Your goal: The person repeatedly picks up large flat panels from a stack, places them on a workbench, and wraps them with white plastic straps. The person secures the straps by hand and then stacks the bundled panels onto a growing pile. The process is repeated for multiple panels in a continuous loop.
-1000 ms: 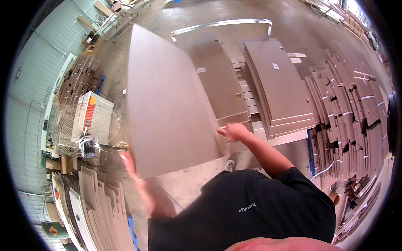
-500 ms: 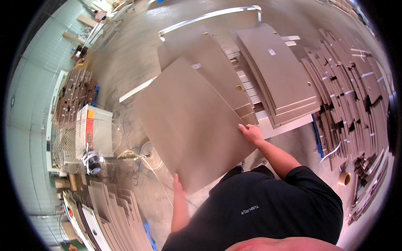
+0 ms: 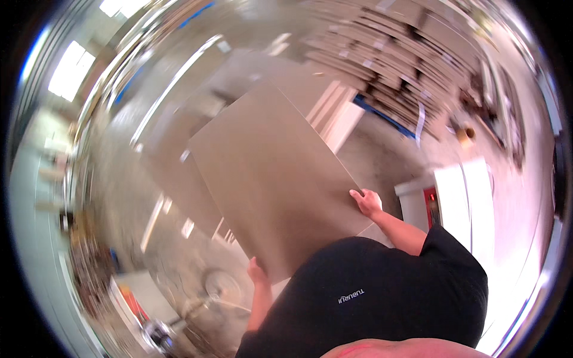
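1. Brown panel [image 3: 271, 173], large and flat, lies out in front of my body, its far end reaching over other brown boards [image 3: 245, 64] in view; I can't tell whether it touches them.
2. My right hand [image 3: 367, 203] grips its right edge near the close corner, thumb on the upper face; the fingers beneath are hidden.
3. My left hand [image 3: 257, 271] holds the left edge by the other close corner, thumb up; how far its fingers wrap underneath, I cannot tell.
4. Both holds sit at my end, so the far end could dip if my wrists tired, and knock the pale strips [image 3: 334, 116] beyond.
5. Swinging right could clip the white cabinet [image 3: 465, 203], given the panel's width.
6. If my left thumb slipped, that corner could drop and twist the panel from my right hand.
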Demonstrator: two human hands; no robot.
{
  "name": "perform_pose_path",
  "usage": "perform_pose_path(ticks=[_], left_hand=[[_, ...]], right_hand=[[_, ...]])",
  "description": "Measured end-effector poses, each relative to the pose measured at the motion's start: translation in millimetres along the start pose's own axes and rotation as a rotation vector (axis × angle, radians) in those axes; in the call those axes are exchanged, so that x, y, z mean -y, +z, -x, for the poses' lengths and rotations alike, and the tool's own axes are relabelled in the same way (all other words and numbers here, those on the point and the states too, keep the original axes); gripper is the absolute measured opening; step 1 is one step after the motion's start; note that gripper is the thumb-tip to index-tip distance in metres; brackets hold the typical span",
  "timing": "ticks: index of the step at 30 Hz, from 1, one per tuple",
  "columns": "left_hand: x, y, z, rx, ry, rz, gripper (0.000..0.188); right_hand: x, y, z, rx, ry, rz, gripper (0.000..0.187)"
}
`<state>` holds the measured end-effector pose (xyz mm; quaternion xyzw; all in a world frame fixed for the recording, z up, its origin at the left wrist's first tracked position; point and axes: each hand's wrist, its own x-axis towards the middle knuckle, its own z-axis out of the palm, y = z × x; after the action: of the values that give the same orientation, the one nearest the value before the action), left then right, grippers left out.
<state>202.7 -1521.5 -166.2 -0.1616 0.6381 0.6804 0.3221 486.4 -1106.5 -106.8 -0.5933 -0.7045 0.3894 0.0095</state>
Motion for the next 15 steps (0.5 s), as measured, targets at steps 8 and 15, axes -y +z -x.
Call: perform_pose_path(ticks=[8,15], left_hand=[[-16.4,180.1,28.5,0.640,-0.010,-0.546,0.032],[100.4,347.7,66.0,0.967,-0.039,-0.968,0.026]], right_hand=[[-197.4,-21.0,182.2,-0.452,0.478,-0.392,0.063],[-319.9,37.4,329.3,-0.840,0.881,-0.785,0.063]])
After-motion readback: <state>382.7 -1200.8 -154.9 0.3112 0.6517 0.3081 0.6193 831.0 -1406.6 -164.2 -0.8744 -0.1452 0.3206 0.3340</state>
